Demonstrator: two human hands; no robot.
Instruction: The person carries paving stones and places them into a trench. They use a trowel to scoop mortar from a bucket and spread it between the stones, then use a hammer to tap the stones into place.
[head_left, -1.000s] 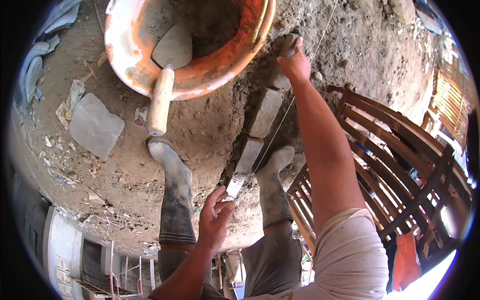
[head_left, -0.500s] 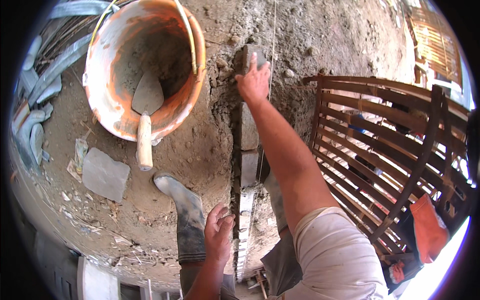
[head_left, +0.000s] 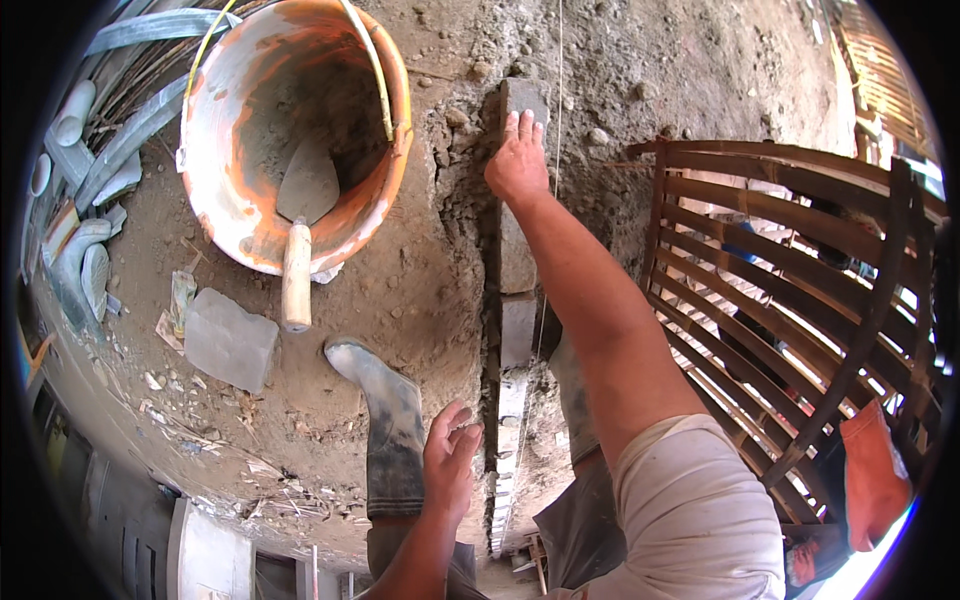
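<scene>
My right hand [head_left: 518,165] reaches far forward, its fingers stretched out over the top of a grey block [head_left: 524,96] at the far end of a block row. The near part of this block is hidden under the hand. More blocks [head_left: 517,330] run back toward my body in a narrow line. Beside the row, a taut string [head_left: 560,50] passes close to my right hand and partly behind the forearm. My left hand [head_left: 450,462] hangs in the air left of the row, fingers loosely apart, holding nothing.
A mortar-stained orange bucket [head_left: 228,235] with a trowel [head_left: 298,265] resting in it stands at the far left. Near it lies a flat grey slab [head_left: 230,340]. A slatted wooden panel [head_left: 780,260] borders the right side. Pipes and scrap [head_left: 130,130] fill the left edge.
The fingers of my right hand have come closer together and drawn back a little, so more of the block's top shows. My left hand stays raised. The whole view has shifted slightly.
</scene>
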